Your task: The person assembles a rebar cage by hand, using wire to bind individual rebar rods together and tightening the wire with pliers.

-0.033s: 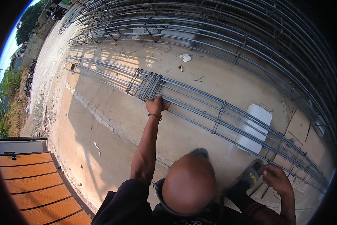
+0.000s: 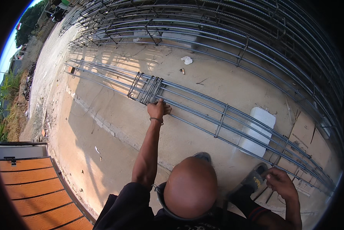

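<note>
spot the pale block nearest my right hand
The white block under the front bars; the other pale blocks lie farther back, beneath the rear stack.

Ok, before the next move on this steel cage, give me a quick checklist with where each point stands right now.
1. Left hand at the clustered stirrups: ok, it is at their near edge.
2. Left grip closed on a stirrup or bar: cannot tell, the fingers are partly hidden.
3. Right hand clear of the clustered stirrups: ok, it is well to their right.
4. Right grip free of any object: cannot tell.
5. Long bars positioned over the white block: ok, they cross above it; firm contact cannot be judged.
6. Shoes out from under the bars: ok, both appear on the near side.
</note>
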Available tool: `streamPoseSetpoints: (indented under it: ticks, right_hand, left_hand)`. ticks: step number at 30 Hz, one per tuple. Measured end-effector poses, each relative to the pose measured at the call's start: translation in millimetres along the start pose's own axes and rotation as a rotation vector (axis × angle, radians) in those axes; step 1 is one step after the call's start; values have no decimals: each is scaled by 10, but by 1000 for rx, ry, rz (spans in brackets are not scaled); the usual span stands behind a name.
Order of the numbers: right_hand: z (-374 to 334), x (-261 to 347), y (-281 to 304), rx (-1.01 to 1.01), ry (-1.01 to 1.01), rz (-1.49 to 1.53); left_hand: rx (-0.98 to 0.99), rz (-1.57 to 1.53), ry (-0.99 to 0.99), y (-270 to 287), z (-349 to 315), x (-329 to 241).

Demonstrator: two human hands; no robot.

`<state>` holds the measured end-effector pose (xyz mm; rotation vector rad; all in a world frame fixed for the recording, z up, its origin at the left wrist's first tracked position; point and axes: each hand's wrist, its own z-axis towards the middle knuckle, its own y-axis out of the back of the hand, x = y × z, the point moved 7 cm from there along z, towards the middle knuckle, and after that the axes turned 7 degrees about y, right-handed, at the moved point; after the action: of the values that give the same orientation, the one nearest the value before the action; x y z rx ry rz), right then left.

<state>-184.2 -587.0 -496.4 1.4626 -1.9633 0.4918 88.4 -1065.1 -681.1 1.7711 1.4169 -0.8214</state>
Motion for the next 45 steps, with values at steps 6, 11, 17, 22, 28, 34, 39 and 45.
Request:
streamPoseSetpoints:
  ticks: [6,11,17,22,28,34,39,45]
  right_hand:
    - [25,21,-43,26,69,-23]
    - [11,62,56,-28,183,105]
    - [-232,363,444,-245,376,164]
    - [-702,155,1131,-677,405,16]
    - [-829,-689,1422,-848,439,-223]
    - [-125,-951,1538,-787,307,-311]
    - [447,-974,1253,-789,413,-533]
    - [693,-1296,1274,-841,367,-450]
  left_hand:
    - [-61,236,-30,21,-22,-146]
    - [-264,593,-716,-275,-467,-558]
    - [132,627,-953,-1259,-968,-616]
    - [594,708,-955,-1974,-1534,-758]
    - [1022,1045,-1256,-2865,-2508,-943]
    - [1427,1076,-1152,-3832,-3507,-160]
    - [1282,1053,-856,-4513,-3493,679]
    - [1296,1018,-658,-4722,-3432,1060]
